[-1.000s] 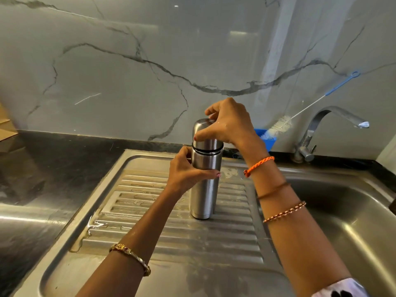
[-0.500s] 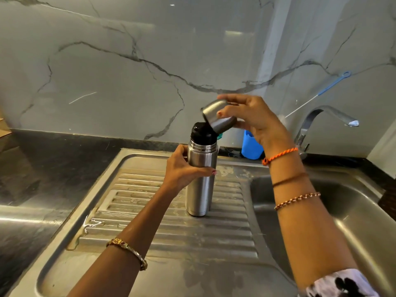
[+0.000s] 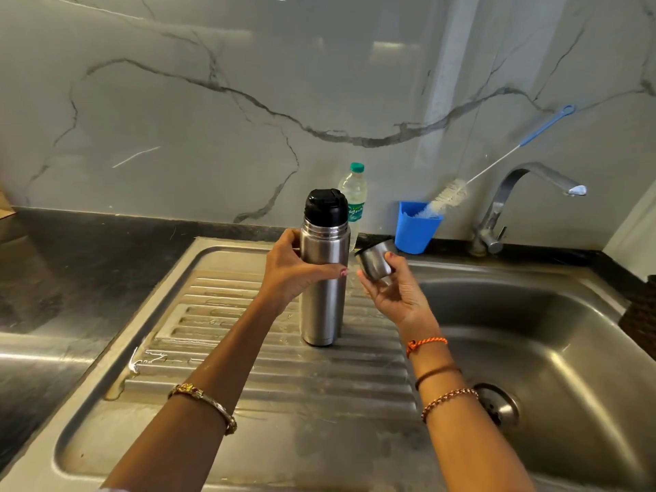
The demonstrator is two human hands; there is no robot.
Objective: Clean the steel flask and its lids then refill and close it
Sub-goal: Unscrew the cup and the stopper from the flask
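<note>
The steel flask [image 3: 323, 307] stands upright on the ribbed drainboard [image 3: 284, 371] of the sink. A black inner lid [image 3: 326, 207] still caps its neck. My left hand [image 3: 293, 269] grips the flask's upper body from the left. Just to the right of the flask, my right hand [image 3: 392, 296] holds the steel outer cup lid [image 3: 375, 261], tilted with its open end up and to the left, over the edge between drainboard and basin.
A clear plastic water bottle with a green cap [image 3: 353, 193] stands behind the flask. A blue cup [image 3: 415, 227] holds a long bottle brush [image 3: 451, 195] leaning on the wall. The tap [image 3: 525, 197] overhangs the sink basin [image 3: 553, 353]. Dark counter [image 3: 71, 264] lies left.
My right hand unscrewed the steel cup lid, lifted it off the flask and lowered it to the right, baring the black inner lid. The left hand kept its grip.
</note>
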